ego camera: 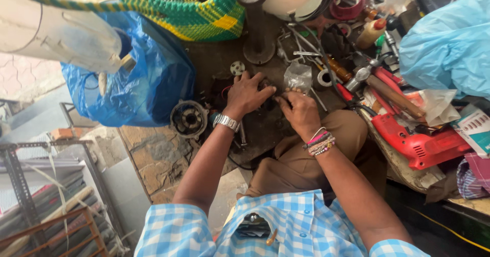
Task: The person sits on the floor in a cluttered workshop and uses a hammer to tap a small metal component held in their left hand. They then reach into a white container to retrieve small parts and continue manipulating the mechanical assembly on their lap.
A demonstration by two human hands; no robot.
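Observation:
My left hand [248, 93], with a metal watch on the wrist, rests fingers spread over a small dark motor part [267, 95] on the greasy workbench [214, 58]. My right hand [301, 111], with bead bracelets at the wrist, is closed on the same dark part from the right, fingertips meeting the left hand's. The part is mostly hidden under both hands. A crumpled clear plastic bag [298, 76] lies just beyond my right hand.
A round metal motor housing [189, 118] sits left of my left wrist. A blue plastic bag [138, 78] and a woven green-yellow basket [194, 7] stand at the back left. A red power drill [416, 139], a hammer [377, 83] and several tools crowd the right. A metal post [258, 27] rises behind.

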